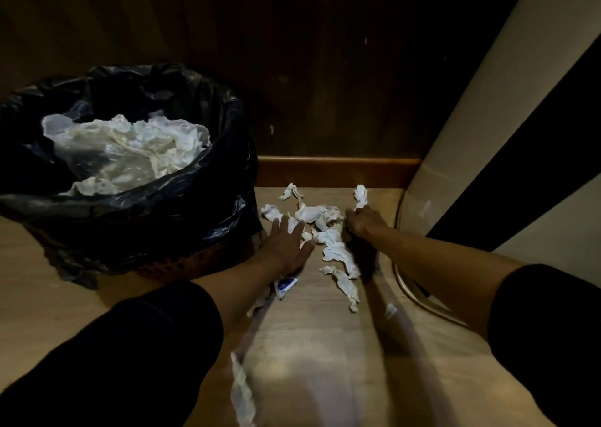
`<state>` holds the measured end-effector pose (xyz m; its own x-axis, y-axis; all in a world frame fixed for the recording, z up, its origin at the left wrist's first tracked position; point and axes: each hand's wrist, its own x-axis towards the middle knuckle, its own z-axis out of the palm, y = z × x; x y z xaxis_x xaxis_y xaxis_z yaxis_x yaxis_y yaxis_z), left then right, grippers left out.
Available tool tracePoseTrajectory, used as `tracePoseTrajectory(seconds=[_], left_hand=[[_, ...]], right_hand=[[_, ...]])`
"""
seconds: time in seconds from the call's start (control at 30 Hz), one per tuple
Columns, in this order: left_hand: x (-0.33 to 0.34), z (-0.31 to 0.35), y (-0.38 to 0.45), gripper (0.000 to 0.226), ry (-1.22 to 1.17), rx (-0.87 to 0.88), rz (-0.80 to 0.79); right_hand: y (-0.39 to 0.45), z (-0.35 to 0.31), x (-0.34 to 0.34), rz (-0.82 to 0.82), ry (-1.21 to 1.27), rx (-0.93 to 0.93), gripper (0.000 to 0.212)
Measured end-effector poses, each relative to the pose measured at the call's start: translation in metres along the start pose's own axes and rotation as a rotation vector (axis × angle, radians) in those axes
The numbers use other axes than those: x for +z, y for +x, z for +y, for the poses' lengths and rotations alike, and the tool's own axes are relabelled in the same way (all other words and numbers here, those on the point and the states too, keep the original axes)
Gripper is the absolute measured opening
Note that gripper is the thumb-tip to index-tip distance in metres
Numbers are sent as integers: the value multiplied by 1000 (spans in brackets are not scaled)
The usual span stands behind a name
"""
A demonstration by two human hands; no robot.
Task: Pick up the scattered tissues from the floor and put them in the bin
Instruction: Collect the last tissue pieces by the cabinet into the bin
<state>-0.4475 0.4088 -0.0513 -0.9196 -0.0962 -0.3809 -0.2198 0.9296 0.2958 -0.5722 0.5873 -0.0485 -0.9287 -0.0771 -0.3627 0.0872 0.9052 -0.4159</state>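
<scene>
White crumpled tissues (pixel 328 234) lie scattered on the pale wooden floor (pixel 325 345), right of the bin (pixel 130 179) with its black liner. The left hand (pixel 286 244) rests flat, fingers spread, on the pile's left edge. The right hand (pixel 362 220), at the far right of the pile, pinches one upright tissue (pixel 361 195). More tissues trail nearer, between both forearms.

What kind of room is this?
Probably a corner indoors, maybe a bedroom or office. There is a wooden floor, a dark wood-panelled wall with a skirting board, and a bin lined with a black bag.
</scene>
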Motion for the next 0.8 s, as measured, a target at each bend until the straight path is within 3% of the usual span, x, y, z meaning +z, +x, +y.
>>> tracePoseTrajectory(seconds=[0.07,0.17,0.3,0.53,0.7,0.8], left_hand=[[7,2,-7,72,26,28,71],[21,8,-25,70,43,69,167],[34,1,-44,69,156,152,241],[37,-14,-88,67,219,200,195],[36,-32,-116,56,173,235,184],[35,-45,-126,61,172,293,168]], right_hand=[[4,1,3,46,54,22,64],[5,-6,-1,220,94,-17,49],[0,-37,-9,378,139,-274,26],[-2,-99,20,253,-89,-569,24],[10,-107,52,218,-336,-583,67],[21,-99,59,63,-392,-707,59]])
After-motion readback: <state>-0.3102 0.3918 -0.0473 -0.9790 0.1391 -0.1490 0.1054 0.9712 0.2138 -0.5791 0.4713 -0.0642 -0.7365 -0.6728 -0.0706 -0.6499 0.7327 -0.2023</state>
